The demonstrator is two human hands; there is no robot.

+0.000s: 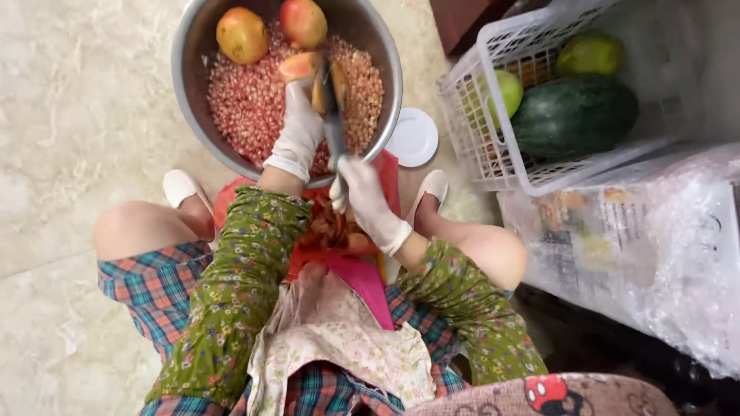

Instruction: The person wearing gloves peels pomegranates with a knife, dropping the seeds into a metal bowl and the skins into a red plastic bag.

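Head view: left grip (297, 127) clasps pomegranate piece (297, 67); right grip (362, 192) closed around knife (333, 115).

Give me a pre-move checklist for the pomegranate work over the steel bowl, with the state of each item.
1. Left hand grips the cut pomegranate piece over the bowl: ok.
2. Right hand holds the dark tool by its handle: ok; whether its tip touches the fruit: cannot tell.
3. Both hands gloved: ok.
4. Steel bowl sits flat on the floor between the feet: ok.
5. Two whole pomegranates rest on the seeds at the far side, apart from the tool: ok.
6. Peel scraps lie in the red container beneath the wrists; room left in it: cannot tell.
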